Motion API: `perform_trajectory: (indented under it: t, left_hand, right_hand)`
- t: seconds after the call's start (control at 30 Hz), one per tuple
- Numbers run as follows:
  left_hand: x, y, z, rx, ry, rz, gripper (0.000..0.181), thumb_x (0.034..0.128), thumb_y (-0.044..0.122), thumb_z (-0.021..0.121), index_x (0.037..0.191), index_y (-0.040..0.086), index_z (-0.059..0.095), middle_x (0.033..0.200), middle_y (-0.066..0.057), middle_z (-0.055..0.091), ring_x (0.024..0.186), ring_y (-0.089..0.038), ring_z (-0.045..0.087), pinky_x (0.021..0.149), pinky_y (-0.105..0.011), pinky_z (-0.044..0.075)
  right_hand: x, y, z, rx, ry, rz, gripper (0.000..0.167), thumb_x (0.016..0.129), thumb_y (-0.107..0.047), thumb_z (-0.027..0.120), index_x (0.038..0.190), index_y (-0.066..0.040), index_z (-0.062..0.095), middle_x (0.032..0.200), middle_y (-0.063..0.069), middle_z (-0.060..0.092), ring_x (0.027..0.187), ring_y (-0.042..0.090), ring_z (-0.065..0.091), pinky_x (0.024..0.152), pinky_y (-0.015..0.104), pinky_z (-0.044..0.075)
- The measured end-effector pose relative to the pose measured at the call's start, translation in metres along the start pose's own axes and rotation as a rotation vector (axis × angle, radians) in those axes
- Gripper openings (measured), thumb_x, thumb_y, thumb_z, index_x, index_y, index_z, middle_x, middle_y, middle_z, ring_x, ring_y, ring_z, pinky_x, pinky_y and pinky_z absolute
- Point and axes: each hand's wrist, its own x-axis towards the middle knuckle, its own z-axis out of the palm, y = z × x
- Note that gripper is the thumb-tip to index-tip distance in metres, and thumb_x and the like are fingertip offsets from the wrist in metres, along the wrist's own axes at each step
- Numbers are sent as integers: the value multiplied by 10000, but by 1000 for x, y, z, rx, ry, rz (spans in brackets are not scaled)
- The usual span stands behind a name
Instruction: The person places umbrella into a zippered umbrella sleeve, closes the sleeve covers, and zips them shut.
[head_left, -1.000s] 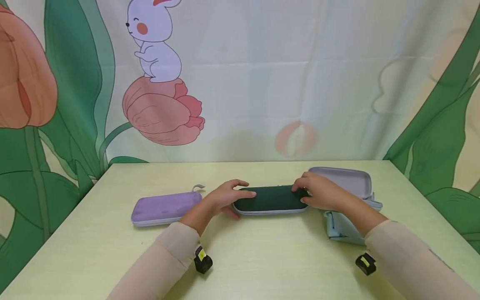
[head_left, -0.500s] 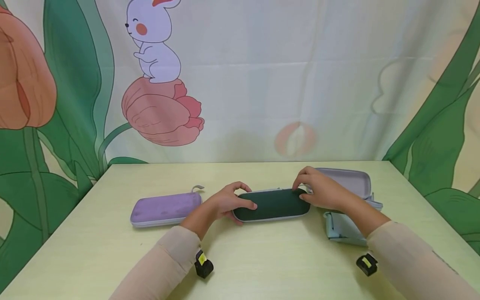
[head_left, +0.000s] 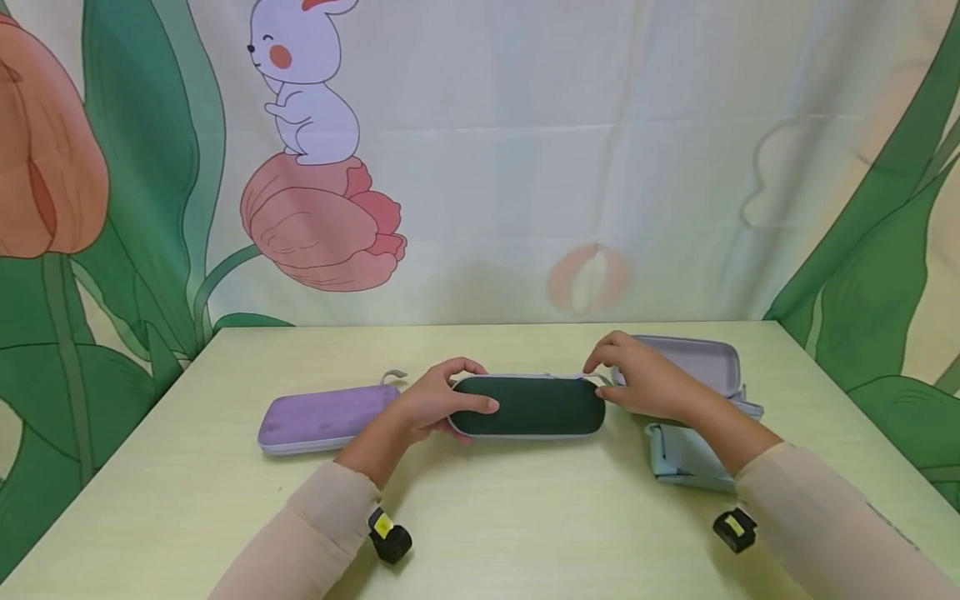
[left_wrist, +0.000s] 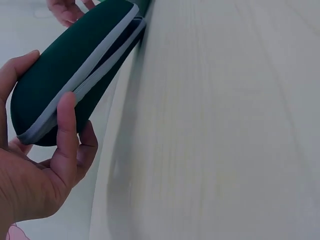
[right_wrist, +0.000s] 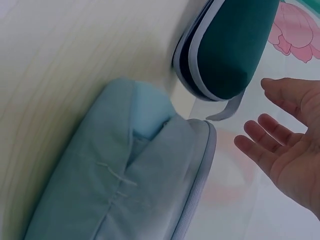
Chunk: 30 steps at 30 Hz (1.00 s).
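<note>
My left hand [head_left: 423,404] grips the left end of a dark green zip case [head_left: 536,408], thumb on its broad face. In the left wrist view the fingers [left_wrist: 67,140] curl against the case's edge. There, a gap shows between the two grey-trimmed rims [left_wrist: 100,55], widest towards the far end. At the right end, a grey loop tab [right_wrist: 227,110] sticks out. My right hand [head_left: 645,379] hovers just beside that end; in the right wrist view its fingers are loosely bent, apart from the case, and hold nothing.
A purple case [head_left: 322,417] with a grey tab lies left of my left hand. Under and behind my right forearm are a grey-lilac case [head_left: 693,362], lid raised, and a pale blue fabric pouch [head_left: 686,458]. A printed curtain [head_left: 480,167] hangs behind the table.
The green case has tipped up so its dark face turns more towards me, and has shifted left with my left hand. My right hand's fingers have come off its right end.
</note>
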Motion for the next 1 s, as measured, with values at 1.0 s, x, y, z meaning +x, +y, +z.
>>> perform_trajectory:
  t: [1.0]
  left_hand:
    - [-27,34,-46,74,-216,67,310,828,118,702,1115,161,593,1141,-164,565,883,-328,628,490,-268,461]
  right_hand:
    - [4,-36,39,777,-330,150,563,847,-310,769,1277,-24,547,1151,95,622,1008,245,617,865,365,516]
